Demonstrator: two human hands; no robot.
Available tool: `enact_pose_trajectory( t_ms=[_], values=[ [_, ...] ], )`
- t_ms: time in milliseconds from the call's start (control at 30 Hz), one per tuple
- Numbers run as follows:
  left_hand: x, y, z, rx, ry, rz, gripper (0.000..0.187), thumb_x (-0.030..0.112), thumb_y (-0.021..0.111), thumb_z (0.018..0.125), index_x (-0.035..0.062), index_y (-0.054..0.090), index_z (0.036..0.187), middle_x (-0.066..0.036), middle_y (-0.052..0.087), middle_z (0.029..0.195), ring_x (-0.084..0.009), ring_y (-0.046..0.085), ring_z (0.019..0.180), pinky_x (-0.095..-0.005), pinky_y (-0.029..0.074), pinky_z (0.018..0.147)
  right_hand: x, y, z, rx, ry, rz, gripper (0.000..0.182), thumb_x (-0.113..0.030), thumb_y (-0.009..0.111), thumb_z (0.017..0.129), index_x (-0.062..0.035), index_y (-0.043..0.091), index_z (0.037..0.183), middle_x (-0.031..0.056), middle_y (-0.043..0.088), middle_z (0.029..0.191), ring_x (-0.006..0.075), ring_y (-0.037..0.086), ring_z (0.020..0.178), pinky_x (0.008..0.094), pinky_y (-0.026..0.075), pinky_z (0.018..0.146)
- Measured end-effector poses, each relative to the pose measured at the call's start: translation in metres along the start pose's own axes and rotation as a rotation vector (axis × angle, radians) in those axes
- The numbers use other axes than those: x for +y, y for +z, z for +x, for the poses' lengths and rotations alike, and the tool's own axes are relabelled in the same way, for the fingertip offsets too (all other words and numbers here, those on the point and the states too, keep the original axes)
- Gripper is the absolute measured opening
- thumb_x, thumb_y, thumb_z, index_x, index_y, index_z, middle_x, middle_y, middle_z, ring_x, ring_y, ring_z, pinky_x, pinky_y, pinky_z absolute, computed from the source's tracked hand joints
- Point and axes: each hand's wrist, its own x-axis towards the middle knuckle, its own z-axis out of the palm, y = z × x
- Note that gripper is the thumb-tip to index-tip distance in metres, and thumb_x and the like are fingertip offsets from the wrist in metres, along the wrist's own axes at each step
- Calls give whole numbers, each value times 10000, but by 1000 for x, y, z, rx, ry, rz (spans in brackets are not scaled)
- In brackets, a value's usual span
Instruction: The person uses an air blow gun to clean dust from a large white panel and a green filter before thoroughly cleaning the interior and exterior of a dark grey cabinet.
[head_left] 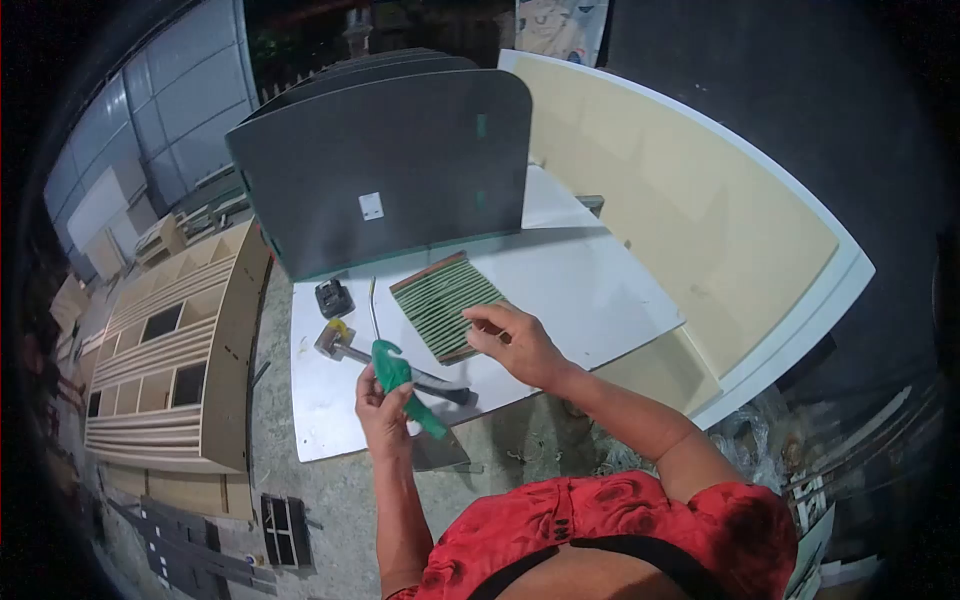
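Observation:
My left hand (385,410) is wrapped around a green air blow gun (392,372), whose thin metal nozzle points up and away over the white board. Under the gun lies a hammer (350,350) with a metal head and a dark grip, partly covered by the gun and hand. My right hand (517,345) hovers over the right edge of a green ribbed panel (440,300) with brown ends, thumb and index finger curved and apart. A black battery pack (333,298) rests near the board's left edge.
Behind the white board surface (590,290) stands a dark grey curved-top panel (390,180) with a small white plate. To the right leans a large cream-coloured open cabinet shell (670,180). Wooden shelving (180,350) lies left on the concrete floor, near a small black frame (285,530).

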Motion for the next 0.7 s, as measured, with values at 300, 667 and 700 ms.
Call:
enact_pose_trajectory(
  t_ms=[300, 667, 700],
  values=[
    [-23, 130, -13, -373, -52, 24, 449, 17, 645, 784, 1, 438, 1182, -69, 569, 943, -105, 571, 730, -216, 505, 496, 23, -14, -65, 397, -309, -862, 876, -349, 765, 680, -47, 344, 1386, 145, 407, 1303, 314, 366, 1257, 481, 327, 1026],
    [-79, 214, -40, -838, -7, 197, 531, 110, 695, 817, 10, 418, 1259, -95, 558, 1013, -158, 576, 873, -279, 481, 731, 76, -96, -131, 807, -229, -545, 660, -78, 659, 764, 4, 369, 1351, 227, 496, 1250, 411, 471, 1177, 448, 410, 984],
    [-85, 218, -41, -851, 131, 368, 550, 121, 694, 831, 13, 410, 1289, -106, 566, 1011, -155, 590, 826, -259, 482, 679, 79, -110, -142, 872, -139, -468, 640, -87, 658, 774, 1, 382, 1345, 234, 493, 1260, 406, 470, 1193, 439, 410, 989]
  ],
)
